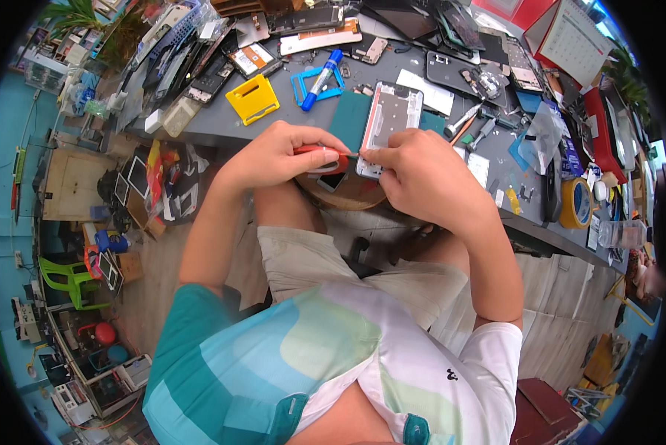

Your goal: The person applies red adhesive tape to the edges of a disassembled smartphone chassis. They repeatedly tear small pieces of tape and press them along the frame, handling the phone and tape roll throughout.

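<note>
At the near edge of the desk, my left hand (pixel 279 154) is closed round a red-handled tool (pixel 338 158). Its thin tip points right, to the lower left edge of a phone frame (pixel 394 111); the exact kind of tool is hard to make out. The frame is bare grey metal with a pale rim and lies tilted, partly over a green mat (pixel 348 117). My right hand (pixel 431 176) grips the near end of this frame, fingers curled, with the fingertips close to the tool's tip. Part of the frame's near end is hidden under those fingers.
Left of the mat lie a yellow phone stand (pixel 253 99), a blue plastic frame (pixel 300 90) and a blue marker (pixel 322 78). Screwdrivers (pixel 481 135) and a yellow tape roll (pixel 576 202) are on the right. Piled phone parts (pixel 303 21) line the back.
</note>
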Demonstrator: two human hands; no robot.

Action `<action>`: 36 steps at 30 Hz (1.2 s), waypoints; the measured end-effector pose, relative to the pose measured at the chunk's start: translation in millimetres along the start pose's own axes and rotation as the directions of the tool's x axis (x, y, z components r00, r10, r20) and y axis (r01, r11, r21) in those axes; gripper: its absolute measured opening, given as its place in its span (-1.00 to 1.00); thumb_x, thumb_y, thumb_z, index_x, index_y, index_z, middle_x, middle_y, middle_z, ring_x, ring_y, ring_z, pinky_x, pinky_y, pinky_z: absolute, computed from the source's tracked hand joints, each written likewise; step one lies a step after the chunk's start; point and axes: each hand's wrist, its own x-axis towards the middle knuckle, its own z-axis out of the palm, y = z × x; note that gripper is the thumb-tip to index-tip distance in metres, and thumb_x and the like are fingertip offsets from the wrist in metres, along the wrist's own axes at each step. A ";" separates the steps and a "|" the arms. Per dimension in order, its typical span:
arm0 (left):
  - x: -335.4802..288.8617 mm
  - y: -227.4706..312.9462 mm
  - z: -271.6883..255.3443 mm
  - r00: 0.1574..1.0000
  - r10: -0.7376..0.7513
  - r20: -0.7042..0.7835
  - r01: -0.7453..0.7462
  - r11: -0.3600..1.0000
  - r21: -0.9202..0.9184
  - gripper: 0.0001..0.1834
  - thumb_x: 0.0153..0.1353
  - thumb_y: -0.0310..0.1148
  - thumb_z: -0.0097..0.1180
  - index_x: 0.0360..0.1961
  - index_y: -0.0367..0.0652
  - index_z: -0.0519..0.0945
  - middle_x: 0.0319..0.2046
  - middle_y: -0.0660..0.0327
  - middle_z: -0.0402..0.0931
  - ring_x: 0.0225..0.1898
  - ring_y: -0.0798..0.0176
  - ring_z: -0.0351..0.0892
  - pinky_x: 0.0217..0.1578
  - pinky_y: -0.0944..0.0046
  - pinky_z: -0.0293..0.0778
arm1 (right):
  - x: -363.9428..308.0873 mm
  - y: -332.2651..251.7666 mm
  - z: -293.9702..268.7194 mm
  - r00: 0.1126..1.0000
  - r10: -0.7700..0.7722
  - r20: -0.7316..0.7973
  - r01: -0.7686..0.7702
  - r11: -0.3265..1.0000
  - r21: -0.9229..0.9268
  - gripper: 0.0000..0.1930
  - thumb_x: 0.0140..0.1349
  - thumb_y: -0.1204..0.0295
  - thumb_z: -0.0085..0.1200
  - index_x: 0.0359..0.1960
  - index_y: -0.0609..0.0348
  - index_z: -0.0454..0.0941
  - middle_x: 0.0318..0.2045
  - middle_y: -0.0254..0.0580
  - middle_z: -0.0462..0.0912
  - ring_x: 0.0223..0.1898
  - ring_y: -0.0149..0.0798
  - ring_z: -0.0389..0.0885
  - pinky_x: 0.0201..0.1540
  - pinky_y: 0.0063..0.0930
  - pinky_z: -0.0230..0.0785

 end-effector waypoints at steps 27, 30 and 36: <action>-16.2 -7.1 13.7 0.995 0.044 -0.091 -0.060 0.983 -0.173 -0.41 0.51 -0.39 0.27 0.54 -0.14 0.59 -0.45 0.41 0.70 -0.39 0.60 0.40 -0.28 0.48 0.37 | -11.8 -4.0 -40.4 0.999 -0.012 -0.037 0.015 0.997 0.080 -0.54 0.19 0.64 0.17 0.14 0.14 0.83 -0.37 0.01 0.70 -0.28 0.07 0.74 -0.13 -0.07 0.59; -30.4 8.4 11.0 0.993 0.007 -0.117 -0.028 0.984 -0.176 -0.38 0.48 -0.39 0.27 0.56 -0.15 0.56 -0.53 0.48 0.54 -0.44 0.59 0.25 -0.34 0.47 0.23 | -44.4 7.1 -58.9 0.951 0.263 -0.164 -0.234 0.956 0.178 -0.51 0.21 0.67 0.18 0.22 0.17 0.73 -0.35 -0.01 0.71 -0.31 -0.05 0.72 -0.16 -0.17 0.58; -46.2 22.5 17.9 0.982 0.049 -0.185 -0.073 0.990 -0.122 -0.26 0.36 -0.43 0.27 0.60 -0.16 0.50 -0.62 0.48 0.28 -0.51 0.55 0.13 -0.41 0.43 0.09 | -114.2 61.3 -36.2 0.789 0.421 -0.447 -0.473 0.881 -0.004 -0.63 0.32 0.63 0.31 0.15 0.19 0.68 -0.24 0.01 0.74 -0.27 -0.03 0.72 -0.13 -0.19 0.57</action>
